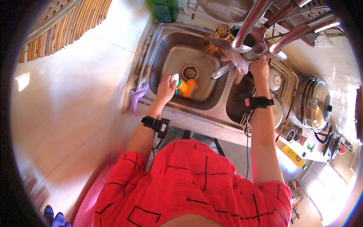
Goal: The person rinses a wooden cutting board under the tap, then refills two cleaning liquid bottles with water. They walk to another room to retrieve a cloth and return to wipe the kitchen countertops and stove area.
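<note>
My left hand [166,89] grips the white-and-green head of an orange spray bottle [188,88], held over the large stainless-steel sink basin [173,54]. The bottle is tilted, its body near the drain [190,72]. My right hand [259,68] reaches beyond the small basin [239,92], its fingers curled beneath the hanging utensils. Those utensils partly cover its fingertips, so whether it holds anything is unclear. To its left, a pale pink rubber glove [239,63] drapes by the metal faucet spout [222,70].
Several ladles and turners with dark red handles [252,22] hang close above the right hand. A dish rack with a white bowl [274,80] stands right of the small basin. Farther right is a glass-lidded pot [320,105]. A purple glove [138,98] hangs over the sink's left corner.
</note>
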A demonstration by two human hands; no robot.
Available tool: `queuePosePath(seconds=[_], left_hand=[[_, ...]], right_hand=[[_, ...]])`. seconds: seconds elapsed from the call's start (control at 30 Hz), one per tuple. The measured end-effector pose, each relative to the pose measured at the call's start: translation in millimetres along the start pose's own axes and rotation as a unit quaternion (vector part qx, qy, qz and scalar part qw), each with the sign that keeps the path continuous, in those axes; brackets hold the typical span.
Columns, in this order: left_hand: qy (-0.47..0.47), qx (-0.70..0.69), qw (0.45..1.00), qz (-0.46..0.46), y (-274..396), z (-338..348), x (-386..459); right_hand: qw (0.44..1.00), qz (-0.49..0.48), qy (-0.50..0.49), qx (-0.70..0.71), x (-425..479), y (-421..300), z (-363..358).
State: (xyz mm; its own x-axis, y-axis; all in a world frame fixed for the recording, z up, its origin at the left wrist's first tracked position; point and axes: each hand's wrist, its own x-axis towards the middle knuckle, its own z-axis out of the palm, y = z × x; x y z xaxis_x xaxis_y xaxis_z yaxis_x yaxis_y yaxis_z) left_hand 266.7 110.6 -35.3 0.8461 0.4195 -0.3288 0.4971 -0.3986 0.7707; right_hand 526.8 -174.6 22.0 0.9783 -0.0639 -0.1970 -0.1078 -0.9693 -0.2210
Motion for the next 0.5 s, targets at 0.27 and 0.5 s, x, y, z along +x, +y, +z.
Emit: queuePosePath(seconds=[0.27,0.5], left_hand=[[0.13,-0.032,0.99,0.045,12,-43,-3],[0.18,-0.111,0.977,0.035,36,-87,-4]], right_hand=[[0.922,-0.074,0.029,0.378,-104,20,63],[0.861,-0.085,-0.199,0.46,-180,-54,108]])
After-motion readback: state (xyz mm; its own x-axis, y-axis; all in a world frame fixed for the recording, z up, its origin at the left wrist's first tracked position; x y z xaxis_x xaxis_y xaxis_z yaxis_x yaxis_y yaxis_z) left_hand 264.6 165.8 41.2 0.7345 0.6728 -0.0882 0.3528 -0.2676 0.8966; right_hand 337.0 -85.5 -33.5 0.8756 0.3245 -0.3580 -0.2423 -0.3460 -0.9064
